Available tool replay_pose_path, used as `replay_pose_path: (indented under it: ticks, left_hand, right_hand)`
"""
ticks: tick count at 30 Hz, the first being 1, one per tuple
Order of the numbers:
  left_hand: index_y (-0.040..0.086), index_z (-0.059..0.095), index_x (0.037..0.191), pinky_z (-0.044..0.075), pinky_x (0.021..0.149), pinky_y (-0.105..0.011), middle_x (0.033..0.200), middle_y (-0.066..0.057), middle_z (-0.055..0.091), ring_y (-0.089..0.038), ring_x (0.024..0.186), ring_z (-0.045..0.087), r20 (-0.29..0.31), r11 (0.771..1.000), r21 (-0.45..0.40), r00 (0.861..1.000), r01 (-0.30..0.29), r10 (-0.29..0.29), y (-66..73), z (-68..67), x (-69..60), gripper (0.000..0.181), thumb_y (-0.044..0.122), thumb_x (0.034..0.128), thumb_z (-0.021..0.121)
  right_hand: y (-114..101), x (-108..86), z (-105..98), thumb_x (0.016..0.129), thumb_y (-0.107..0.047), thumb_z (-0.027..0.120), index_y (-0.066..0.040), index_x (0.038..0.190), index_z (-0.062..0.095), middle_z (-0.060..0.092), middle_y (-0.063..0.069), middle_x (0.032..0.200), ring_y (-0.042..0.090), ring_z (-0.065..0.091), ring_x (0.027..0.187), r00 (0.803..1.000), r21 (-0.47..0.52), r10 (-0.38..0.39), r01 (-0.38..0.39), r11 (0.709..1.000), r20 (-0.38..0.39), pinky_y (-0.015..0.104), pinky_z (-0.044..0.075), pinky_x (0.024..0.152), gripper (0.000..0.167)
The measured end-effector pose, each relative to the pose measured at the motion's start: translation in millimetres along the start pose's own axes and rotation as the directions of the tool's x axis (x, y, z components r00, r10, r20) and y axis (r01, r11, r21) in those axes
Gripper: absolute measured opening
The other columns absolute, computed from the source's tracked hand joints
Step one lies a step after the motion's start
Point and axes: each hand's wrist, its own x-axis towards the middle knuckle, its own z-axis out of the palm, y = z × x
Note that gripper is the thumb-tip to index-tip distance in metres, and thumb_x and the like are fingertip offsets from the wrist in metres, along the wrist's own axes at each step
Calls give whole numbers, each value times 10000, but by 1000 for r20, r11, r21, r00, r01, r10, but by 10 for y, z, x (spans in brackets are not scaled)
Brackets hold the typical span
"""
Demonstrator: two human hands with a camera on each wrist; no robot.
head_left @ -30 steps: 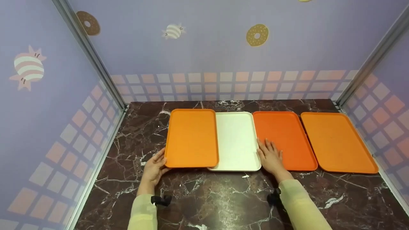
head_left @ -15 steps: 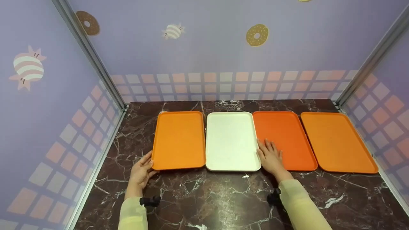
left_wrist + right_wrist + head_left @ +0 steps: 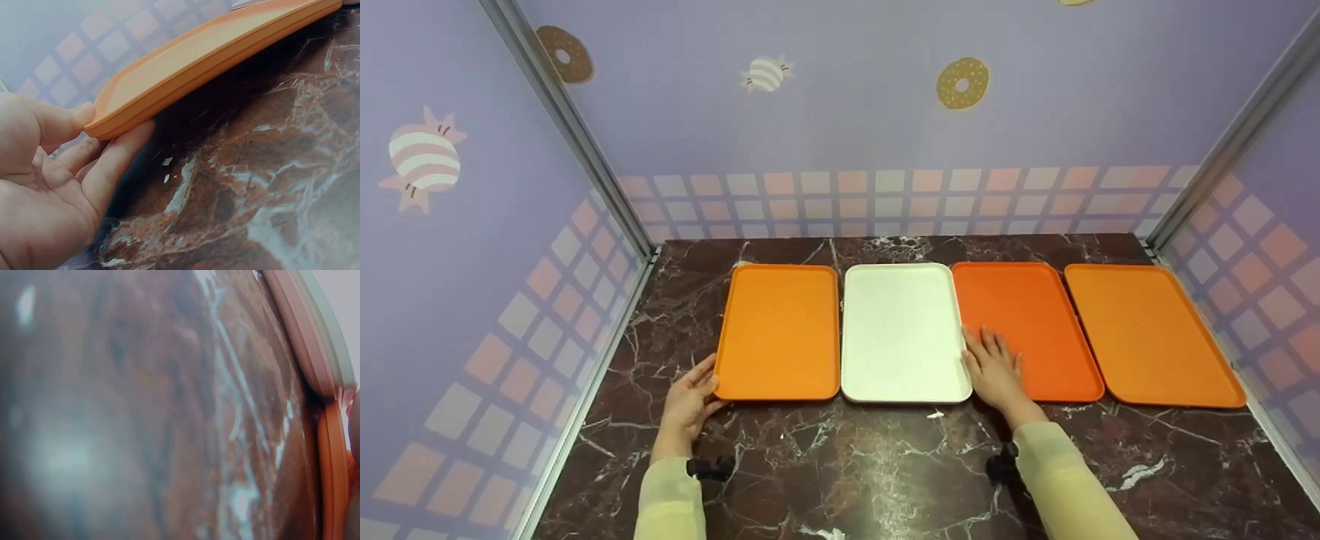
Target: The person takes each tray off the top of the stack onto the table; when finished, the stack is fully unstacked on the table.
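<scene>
My left hand [image 3: 686,405] pinches the near left corner of an orange tray [image 3: 780,330], the leftmost in a row. In the left wrist view its thumb lies at the rim, with fingers under the corner of the orange tray [image 3: 185,67]; dark shadow lies below that edge. A white tray [image 3: 904,330] sits just right of it. My right hand [image 3: 996,375] rests, fingers extended, on the near left part of a red-orange tray [image 3: 1012,307], fingertips by the white tray's right edge. In the right wrist view, the white tray's side [image 3: 332,337] shows pale and pinkish bands.
Another orange tray [image 3: 1147,330] lies at the right end of the row, near the right wall. Everything sits on a dark marbled tabletop [image 3: 870,472]. Patterned panels enclose the left, back [image 3: 855,120] and right sides.
My left hand has drawn the orange tray leftward; it overlapped the white tray and now lies beside it. Its far edge has since shifted slightly nearer. The right hand has stayed put.
</scene>
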Motion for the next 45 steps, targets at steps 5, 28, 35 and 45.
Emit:
replay_pose_path:
  ticks: [5, 28, 35, 45]
  left_hand:
    - [141, 339, 1623, 595, 813, -255, 1654, -188, 357, 1, 968, 669, -9, 1000, 21, 1000, 21, -21, -7, 9, 23, 531, 91, 1104, 436]
    - [-55, 600, 1399, 585, 934, -420, 1321, -316, 647, -442, 1191, 644, -178, 777, 620, 947, -104, 268, 39, 198, 48, 420, -22, 981, 577]
    - [-63, 600, 1395, 594, 893, -412, 1301, -320, 653, -445, 1169, 649, -186, 772, 629, 948, -88, 259, 30, 181, 34, 422, -21, 975, 588]
    - [-66, 595, 1398, 569, 814, -346, 1241, -321, 668, -427, 1109, 653, -194, 773, 629, 948, -77, 252, 50, 201, 35, 445, -7, 958, 573]
  right_hand:
    - [3, 0, 6, 1126, -398, 337, -272, 1651, 245, 119, 176, 1732, 470, 44, 1589, 1000, -3, -3, 3, 1000, -8, 783, -64, 1189, 548]
    - [-4, -14, -1, 1124, -406, 333, -267, 1651, 246, 132, 170, 1731, 463, 52, 1591, 1000, -8, 9, -9, 1000, -10, 775, -65, 1196, 552]
    - [-5, -6, 5, 1121, -408, 338, -273, 1653, 237, 116, 162, 1735, 456, 33, 1595, 1000, 2, 9, -9, 1000, 4, 770, -70, 1198, 558]
    - [-18, -5, -9, 1121, -408, 330, -285, 1652, 239, 125, 176, 1731, 461, 32, 1593, 1000, 16, 21, -21, 1000, 9, 760, -85, 1202, 553]
